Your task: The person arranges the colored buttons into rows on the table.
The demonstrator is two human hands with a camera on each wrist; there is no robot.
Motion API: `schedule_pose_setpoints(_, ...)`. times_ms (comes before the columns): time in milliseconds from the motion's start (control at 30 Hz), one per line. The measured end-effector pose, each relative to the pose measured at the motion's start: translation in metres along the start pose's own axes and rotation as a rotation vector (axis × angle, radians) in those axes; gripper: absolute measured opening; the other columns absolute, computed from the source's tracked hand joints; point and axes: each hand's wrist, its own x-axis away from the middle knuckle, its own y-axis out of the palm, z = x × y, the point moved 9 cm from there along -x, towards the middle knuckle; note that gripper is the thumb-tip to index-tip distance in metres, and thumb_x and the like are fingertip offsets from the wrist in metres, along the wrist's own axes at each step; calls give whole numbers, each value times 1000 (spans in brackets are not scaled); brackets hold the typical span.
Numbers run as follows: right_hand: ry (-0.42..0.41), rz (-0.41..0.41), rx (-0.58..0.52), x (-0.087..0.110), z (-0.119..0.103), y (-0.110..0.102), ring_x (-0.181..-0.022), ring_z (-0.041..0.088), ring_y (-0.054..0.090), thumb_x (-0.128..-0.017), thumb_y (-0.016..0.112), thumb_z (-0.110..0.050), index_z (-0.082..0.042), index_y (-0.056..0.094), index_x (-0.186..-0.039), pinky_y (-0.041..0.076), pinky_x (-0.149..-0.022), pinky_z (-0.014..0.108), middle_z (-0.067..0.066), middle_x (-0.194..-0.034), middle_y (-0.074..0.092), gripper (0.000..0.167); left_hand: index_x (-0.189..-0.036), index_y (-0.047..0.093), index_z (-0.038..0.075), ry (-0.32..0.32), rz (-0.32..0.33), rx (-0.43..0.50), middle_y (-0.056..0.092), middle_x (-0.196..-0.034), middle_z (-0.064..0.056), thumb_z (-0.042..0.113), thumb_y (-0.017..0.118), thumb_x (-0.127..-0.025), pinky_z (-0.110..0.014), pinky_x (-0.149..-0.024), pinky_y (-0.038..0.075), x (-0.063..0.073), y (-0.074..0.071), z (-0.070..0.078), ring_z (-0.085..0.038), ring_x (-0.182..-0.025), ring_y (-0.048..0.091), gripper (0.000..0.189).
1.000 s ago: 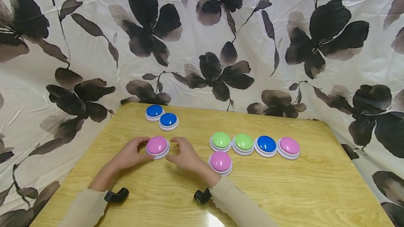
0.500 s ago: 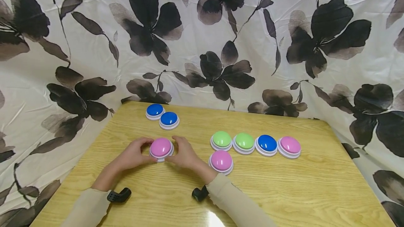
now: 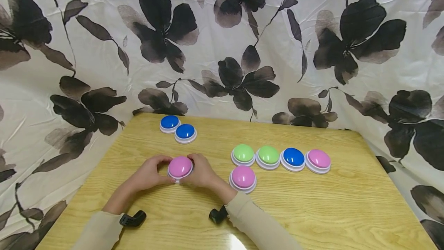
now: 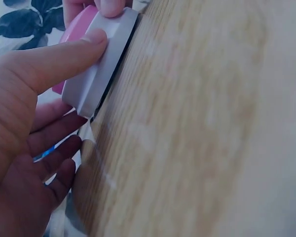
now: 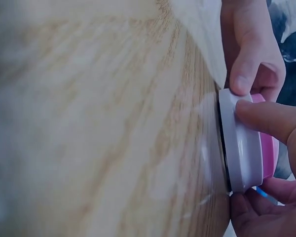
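A push button with a pink dome [image 3: 180, 166] and a round white base is between the two hands, left of the middle of the table. My left hand [image 3: 148, 173] grips its left side, thumb on the near rim. From the right, my right hand [image 3: 202, 172] holds it with thumb and fingers. Both wrist views show thumbs pressed on the white base [image 4: 96, 64], and the right wrist view shows fingers under the far side of the pink button [image 5: 244, 148]. Whether the base is off the wood cannot be told.
Two blue buttons [image 3: 185, 131] touch each other at the back left. To the right, a row holds two green buttons [image 3: 243, 152], a blue button [image 3: 293, 157] and a pink button [image 3: 319, 159]. Another pink button [image 3: 243, 177] sits before the row, near the right forearm.
The pink button has shifted a little right and toward the front, with both hands around it. My right hand, apart from it at first, has closed on it. The other buttons stay put.
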Motion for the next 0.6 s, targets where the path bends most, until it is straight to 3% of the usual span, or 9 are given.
schedule_pose_setpoints(367, 41, 18, -57, 2, 5, -4, -108, 18, 54, -64, 92, -27, -1, 55, -128, 46, -94, 30, 8, -119, 58, 78, -125, 61, 3, 25, -22, 24, 62, -122, -10, 34, 89, -70, -50, -102, 40, -2, 5, 4, -31, -119, 54, 69)
schedule_pose_setpoints(600, 91, 2, -102, 2, 5, -17, -104, 15, 55, -64, 93, -25, -2, 54, -130, 48, -91, 28, 5, -119, 58, 79, -128, 59, 6, 10, -43, 28, 60, -126, -9, 37, 86, -73, -54, -99, 42, -6, 3, 13, -34, -119, 53, 69)
